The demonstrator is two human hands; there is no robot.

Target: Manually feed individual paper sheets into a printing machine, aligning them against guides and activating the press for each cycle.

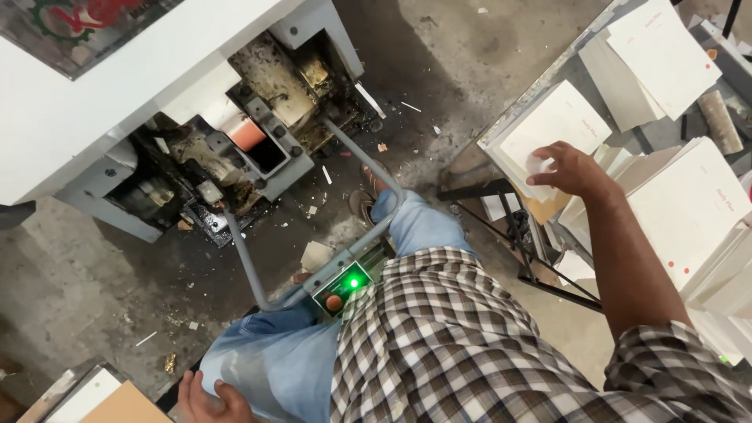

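My right hand [565,168] reaches out to the right and rests on a stack of white paper sheets [552,125] on a table, fingers curled over a small white piece at the stack's edge. My left hand [210,401] sits low at the bottom left, fingers resting on my blue-jeaned thigh, holding nothing that I can see. Between my knees stands a grey control box [345,283] with a lit green lamp and a red button, fixed to a bent grey tube.
A white press machine [117,94] with a grimy open mechanism [258,133] fills the upper left. More stacks of white sheets [689,211] cover the table at right. A brown board and white sheets [102,399] lie bottom left. Paper scraps litter the concrete floor [439,63].
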